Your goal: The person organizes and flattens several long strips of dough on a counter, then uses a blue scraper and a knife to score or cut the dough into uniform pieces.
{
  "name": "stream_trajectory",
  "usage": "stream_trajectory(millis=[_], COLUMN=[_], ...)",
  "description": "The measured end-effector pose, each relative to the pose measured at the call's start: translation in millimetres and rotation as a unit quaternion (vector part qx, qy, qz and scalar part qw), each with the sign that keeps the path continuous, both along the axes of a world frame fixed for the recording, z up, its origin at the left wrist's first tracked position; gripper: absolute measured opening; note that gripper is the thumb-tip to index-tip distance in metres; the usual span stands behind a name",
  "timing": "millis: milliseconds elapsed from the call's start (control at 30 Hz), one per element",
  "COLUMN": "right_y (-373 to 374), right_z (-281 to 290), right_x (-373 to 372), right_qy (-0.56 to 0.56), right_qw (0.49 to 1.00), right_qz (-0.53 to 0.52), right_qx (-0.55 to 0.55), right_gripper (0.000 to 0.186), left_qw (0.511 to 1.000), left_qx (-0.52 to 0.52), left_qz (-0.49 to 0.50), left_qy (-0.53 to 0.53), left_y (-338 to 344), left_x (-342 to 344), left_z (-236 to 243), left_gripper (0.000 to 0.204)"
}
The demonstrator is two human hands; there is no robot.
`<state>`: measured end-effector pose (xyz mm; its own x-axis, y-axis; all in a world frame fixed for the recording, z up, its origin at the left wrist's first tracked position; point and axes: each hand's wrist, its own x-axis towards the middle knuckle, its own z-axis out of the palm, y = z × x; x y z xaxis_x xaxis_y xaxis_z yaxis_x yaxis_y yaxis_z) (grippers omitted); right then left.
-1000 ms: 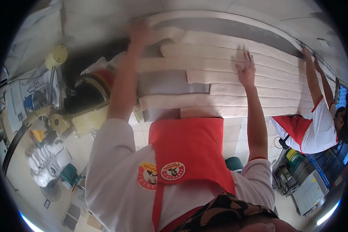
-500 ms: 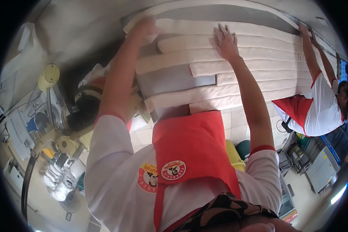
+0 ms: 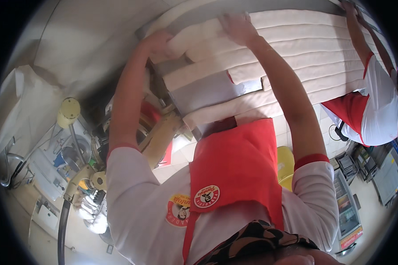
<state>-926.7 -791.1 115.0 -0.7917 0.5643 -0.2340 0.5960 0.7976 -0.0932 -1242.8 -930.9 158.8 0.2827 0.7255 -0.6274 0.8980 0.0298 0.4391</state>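
Grey surface [image 3: 208, 86]: runs across under the strips, bare in patches where their left ends stop short; its far side passes out of view at the top.
Strips [image 3: 311, 48]: pale, soft-looking, perhaps dough; they lie lengthwise on the surface, side by side and mostly touching, which probably lets many fit; their left ends are staggered; another skirts the far edge.
Co-worker [image 3: 378, 104]: leans in at the right end, both arms stretched to the far side; that body hides some of the strips' right ends.
Machine [image 3: 161, 139]: cream and dark, close by the surface's left end; it seems to limit standing room there.
Apron [image 3: 234, 152]: red, on the person; it covers part of the near edge and the nearest strip.
Yellow bin [image 3: 285, 162]: below the surface, partly behind the apron and right arm.
Right hand [image 3: 239, 28]: over the far strips, blurred; cannot tell whether its fingers are spread or closed; its forearm crosses the nearer strips, likely because the reach is long.
Left hand [image 3: 159, 42]: at a far strip's left end, seemingly touching it; cannot tell whether it pinches.
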Motion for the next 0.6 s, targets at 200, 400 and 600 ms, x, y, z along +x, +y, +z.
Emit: stream_trajectory(millis=[200, 400, 600], right_y=[1.4, -2.8, -3.2], right_z=[-3.9, -1.7, 1.8], right_x=[-8.5, -19.9, -30.4], right_qy=[0.048, 0.063, 0.052], right_qw=[0.997, 0.995, 0.992], right_qz=[0.045, 0.047, 0.057], right_qx=[-0.046, -0.066, -0.104], right_gripper=[0.074, 0.072, 0.074], left_qw=[0.978, 0.99, 0.979], left_qx=[-0.004, -0.076, -0.073], left_qz=[0.194, 0.118, 0.185], left_qy=[-0.076, -0.002, -0.038], left_y=[-9.5, -2.1, -15.5], left_x=[-12.2, -0.7, -18.6], left_z=[-7.0, 13.1, 23.0], left_gripper=[0.066, 0.072, 0.08])
